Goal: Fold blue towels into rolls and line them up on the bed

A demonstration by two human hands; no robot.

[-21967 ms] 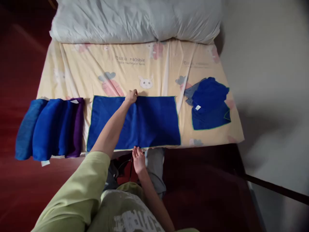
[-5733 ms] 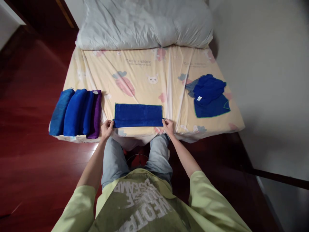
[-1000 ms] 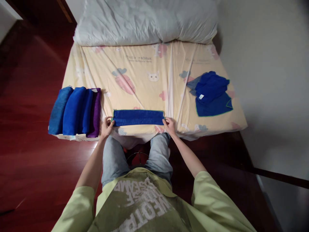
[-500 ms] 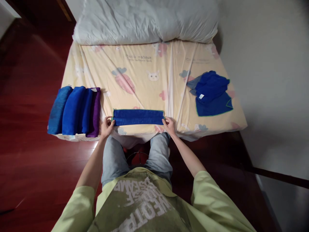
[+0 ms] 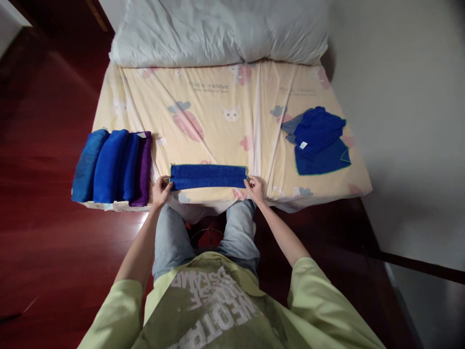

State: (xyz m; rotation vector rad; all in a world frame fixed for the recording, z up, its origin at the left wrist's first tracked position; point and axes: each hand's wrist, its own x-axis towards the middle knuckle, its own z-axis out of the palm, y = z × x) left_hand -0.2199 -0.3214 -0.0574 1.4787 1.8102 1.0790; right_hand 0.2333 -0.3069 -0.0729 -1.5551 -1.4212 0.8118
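Observation:
A blue towel, folded into a narrow strip, lies on the yellow patterned bed sheet near the front edge. My left hand pinches its left end. My right hand grips its right end. The strip lies flat between the two hands.
Several rolled towels, blue and one purple, lie side by side at the bed's left edge. A loose heap of blue towels sits at the right. A grey pillow lies across the far end. Dark red wooden floor surrounds the bed.
Over the last second nothing has visibly moved. Since 5.7 s ago the towel has become a narrower strip; 22 s ago it lay spread wide.

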